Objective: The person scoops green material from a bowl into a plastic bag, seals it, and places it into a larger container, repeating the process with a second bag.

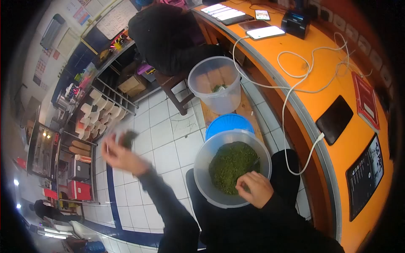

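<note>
Chopped green leaves (230,166) lie heaped in a translucent tub (201,164), set between the person's dark-clad legs. At far left, a red box (80,190) rests low on a shelf, and pale stacked containers (101,114) stand on a rack near it. Next comes the left hand (120,157), blurred and raised over the white tiled floor (156,130), well apart from the tub; a dark green clump (128,138) shows at its fingers, but whether they grip it I cannot tell. Further right, 1 more translucent bucket (225,103) stands on a wooden bench (208,112) with a little green at its bottom, and a blue lid (230,121) shows between the 2 vessels. The right hand (256,189) is over the heap's near right edge, fingers curled and close together; I cannot tell whether they pinch any leaves. At right, the orange counter (312,99) bears white cables (291,65), 1 plugged into a dark phone (334,120), and a tablet (366,177).
</note>
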`<state>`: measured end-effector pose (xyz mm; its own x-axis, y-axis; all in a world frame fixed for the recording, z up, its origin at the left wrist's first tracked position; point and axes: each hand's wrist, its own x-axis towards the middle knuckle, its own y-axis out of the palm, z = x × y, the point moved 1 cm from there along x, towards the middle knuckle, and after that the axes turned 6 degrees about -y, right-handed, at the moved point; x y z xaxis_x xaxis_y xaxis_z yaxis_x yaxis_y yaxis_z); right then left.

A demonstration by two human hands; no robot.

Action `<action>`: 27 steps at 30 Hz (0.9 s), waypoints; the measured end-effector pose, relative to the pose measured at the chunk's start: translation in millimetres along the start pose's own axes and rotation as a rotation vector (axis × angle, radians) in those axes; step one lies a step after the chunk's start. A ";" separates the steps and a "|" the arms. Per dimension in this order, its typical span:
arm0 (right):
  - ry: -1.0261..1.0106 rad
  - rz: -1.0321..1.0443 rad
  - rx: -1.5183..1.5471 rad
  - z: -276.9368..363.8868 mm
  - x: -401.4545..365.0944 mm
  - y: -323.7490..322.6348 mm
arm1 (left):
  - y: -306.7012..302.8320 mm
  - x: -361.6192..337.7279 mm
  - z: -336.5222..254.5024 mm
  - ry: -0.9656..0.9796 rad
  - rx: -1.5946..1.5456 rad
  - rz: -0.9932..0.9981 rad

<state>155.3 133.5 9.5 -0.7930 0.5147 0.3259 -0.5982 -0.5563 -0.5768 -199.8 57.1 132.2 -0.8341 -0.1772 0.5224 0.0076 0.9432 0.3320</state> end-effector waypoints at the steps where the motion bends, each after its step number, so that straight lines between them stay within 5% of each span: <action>1: -0.013 0.000 -0.005 -0.1 -0.7 1.2 | 30.1 13.2 11.4 0.088 -0.023 0.020; 3: -0.029 -0.001 -0.024 -0.8 -0.7 3.5 | 107.3 22.2 31.3 0.040 -0.165 0.115; 5: -0.021 -0.018 -0.015 -1.0 -0.1 2.9 | 172.4 12.1 59.1 0.081 -0.035 0.355; 8: -0.037 -0.108 0.122 -2.4 -0.9 -5.7 | 212.4 -20.9 136.3 -0.127 0.384 0.696; 10: -0.095 -0.342 0.122 -1.3 -2.4 -18.1 | 190.4 -37.3 180.7 -0.027 0.585 0.758; 11: -0.088 -0.353 0.122 -5.8 -6.6 -22.0 | 172.7 -37.3 219.4 -0.179 0.526 0.811; 12: -0.048 -0.403 0.091 -14.2 -15.0 -27.1 | 147.9 -40.1 247.6 -0.086 0.464 0.817; 17: 0.110 -0.452 0.016 -69.7 -67.1 -11.9 | -11.8 -86.2 329.6 -0.509 0.550 0.839; 20: 0.594 -0.469 0.320 -105.3 -75.3 8.4 | -65.9 -138.1 323.7 -0.711 0.488 0.787; 22: 0.636 -0.381 0.256 -132.3 -56.0 12.5 | -73.6 -163.5 318.3 -0.747 0.482 0.777; 24: 0.668 -0.254 0.204 -155.1 -28.0 12.1 | -70.0 -178.7 309.8 -0.532 0.545 0.924; 27: 0.740 -0.150 0.245 -204.8 17.2 23.8 | -36.2 -187.7 283.5 -0.638 0.473 0.982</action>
<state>151.1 262.8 -152.0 -0.4703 0.8478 -0.2450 -0.7693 -0.5299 -0.3569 -199.9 135.8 -200.5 -0.7071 0.6958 -0.1262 0.6858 0.6314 -0.3619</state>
